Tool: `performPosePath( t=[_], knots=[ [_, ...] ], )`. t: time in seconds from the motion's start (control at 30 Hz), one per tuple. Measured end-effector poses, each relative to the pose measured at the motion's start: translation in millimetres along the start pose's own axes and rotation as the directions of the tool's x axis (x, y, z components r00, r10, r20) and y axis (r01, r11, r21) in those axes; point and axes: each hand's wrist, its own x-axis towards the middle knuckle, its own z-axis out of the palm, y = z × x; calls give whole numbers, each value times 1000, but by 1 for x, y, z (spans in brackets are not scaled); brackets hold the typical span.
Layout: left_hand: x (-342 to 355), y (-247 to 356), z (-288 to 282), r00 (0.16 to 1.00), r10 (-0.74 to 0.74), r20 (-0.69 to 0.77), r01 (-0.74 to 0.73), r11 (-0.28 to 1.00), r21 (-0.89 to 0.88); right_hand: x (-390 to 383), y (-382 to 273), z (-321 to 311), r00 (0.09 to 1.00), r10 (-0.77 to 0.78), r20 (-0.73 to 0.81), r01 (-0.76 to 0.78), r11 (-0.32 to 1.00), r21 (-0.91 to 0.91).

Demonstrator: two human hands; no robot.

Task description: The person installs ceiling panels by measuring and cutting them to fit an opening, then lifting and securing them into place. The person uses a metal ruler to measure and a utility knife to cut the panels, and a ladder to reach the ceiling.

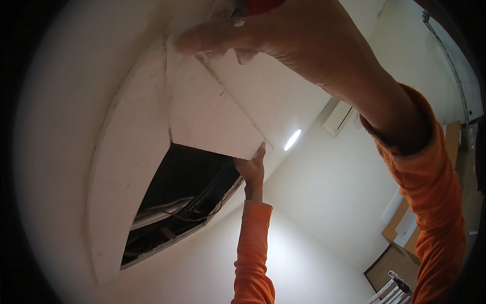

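A white panel [212,116] sits partly across a dark ceiling opening [172,190], where pipes and cables show. My left hand [250,169], in an orange sleeve, grips the panel's lower right corner, thumb against its face and some fingers hidden past the edge. Large at the top, my right hand [278,38] is curved near the panel's upper end, its thumb stretched leftward. Partly hidden behind it is a red object [258,6] with greyish shapes below; what those fingers hold is unclear.
A lit oblong light [292,140] and a wall-mounted white unit [338,116] are to the right. Farther right are a cord [453,66] running along the wall and wooden furniture [392,228]. A paint-marked ladder top [397,281] rises at the lower right.
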Motion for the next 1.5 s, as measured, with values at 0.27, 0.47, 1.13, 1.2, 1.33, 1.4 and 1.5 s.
performPosePath(
  t=[0.27, 0.47, 1.13, 1.2, 1.33, 1.4, 1.5],
  knots=[
    [-5, -16, 5, 993, 95, -65, -87, 989, 117, 7, -11, -11, 991, 91, 99, -97, 993, 64],
    [-11, -22, 4, 991, -133, 26, 135, 989, -60, 6, -23, 4, 968, 245, -48, -249, 965, -87],
    [-2, 3, 0, 996, 48, -81, -48, 999, 4, -5, -14, 12, 999, -34, -41, 38, 993, 114],
    [-3, 2, -3, 995, 58, -81, -56, 998, 26, -7, -16, 11, 998, 14, -61, -4, 986, 167],
    [-6, -3, -6, 1000, -10, 18, 8, 995, 101, -9, -20, 7, 997, 58, 42, -65, 980, 190],
    [-6, -3, -7, 997, -49, 55, 43, 994, 105, -8, -22, 3, 987, 90, 131, -114, 974, 195],
    [-6, -1, -6, 998, -45, 33, 43, 997, 57, -7, -28, 4, 984, 106, 140, -124, 984, 125]
  ],
)
